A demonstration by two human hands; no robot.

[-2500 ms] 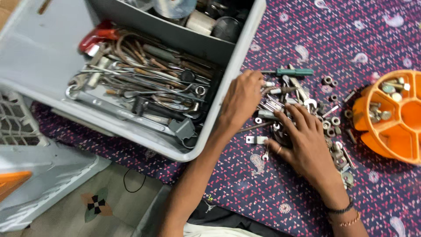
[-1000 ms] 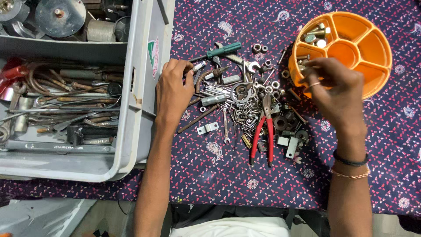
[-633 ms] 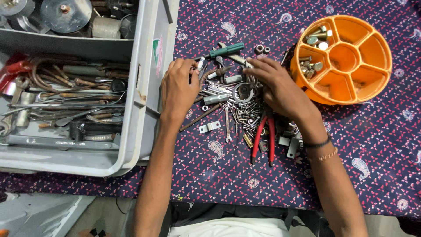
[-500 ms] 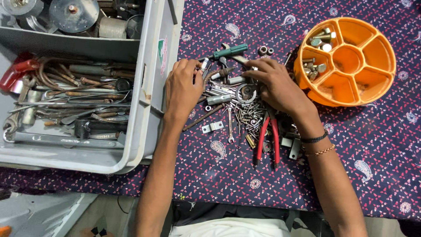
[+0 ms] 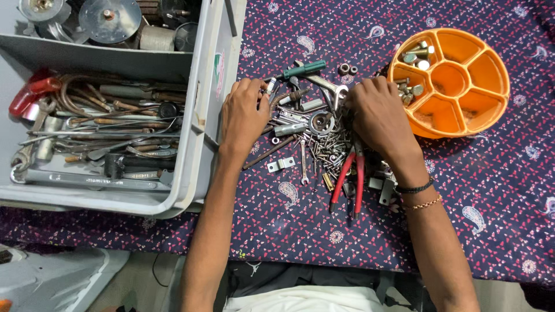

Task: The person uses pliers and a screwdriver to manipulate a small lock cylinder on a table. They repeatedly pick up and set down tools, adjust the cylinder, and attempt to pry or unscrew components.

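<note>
My left hand [image 5: 243, 112] lies palm down on the left edge of a pile of screws, nuts and bolts [image 5: 318, 141], its fingertips touching small metal pieces beside a green-handled screwdriver [image 5: 304, 69]. My right hand [image 5: 378, 115] presses down on the right side of the pile with its fingers curled under, so the fingertips are hidden. Red-handled pliers [image 5: 347, 179] lie just below that hand. To the right stands a round orange divided tray [image 5: 491, 86], with a few bolts [image 5: 413, 58] in its left compartments.
A grey plastic crate [image 5: 202, 115] at the left holds spanners, long tools and a red-handled tool [image 5: 32, 92]; its far section has metal discs [image 5: 107, 17]. Everything rests on a purple patterned cloth [image 5: 491, 190]. A small metal bracket [image 5: 280, 166] lies near the front.
My right hand has come back from the orange tray to the pile of hardware. My left hand has stayed at the pile's left edge. The view has shifted a little.
</note>
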